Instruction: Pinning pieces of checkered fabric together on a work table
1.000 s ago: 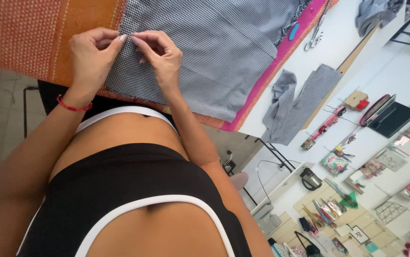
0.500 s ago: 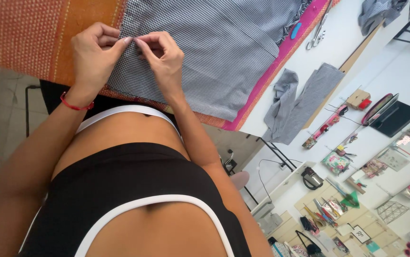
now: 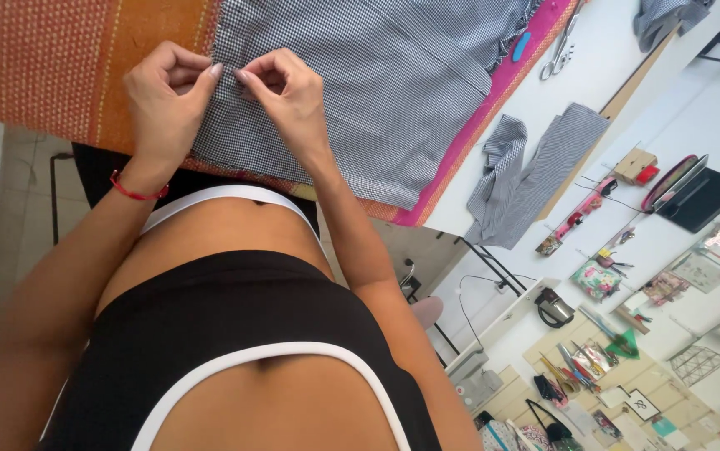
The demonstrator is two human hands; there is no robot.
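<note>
1. The left hand (image 3: 164, 96) is curled nearly closed, thumb and forefinger pinched on the near edge of the checked fabric (image 3: 377, 83). A red cord bracelet (image 3: 134, 190) circles its wrist.
2. The right hand (image 3: 285, 92) is curled the same way, its fingertips pinching the same fabric edge. The two pinches sit just beside each other, fingertips almost touching. Whether anything small, such as a pin or needle, sits between the fingers is too fine to tell.
3. The checked fabric, black-and-white in small squares, lies spread flat on the counter (image 3: 594, 71), reaching from the hands away toward the far side. Its near edge, where the hands grip, lies close to the counter's near edge.
4. Under the fabric lies an orange woven cloth (image 3: 59, 67), showing to the left of the hands, with a bright pink border (image 3: 477, 134) running along the fabric's right side.
5. Beyond the pink border, on the bare white counter, lie a pair of scissors (image 3: 559, 52) and a small blue object (image 3: 521, 46), close to each other.
6. Further right, a grey checked piece of cloth (image 3: 527, 175) hangs crumpled over the counter's edge, well apart from the hands.
7. Past the counter, a white surface carries many small items, among them a dark flat case (image 3: 698, 196).
</note>
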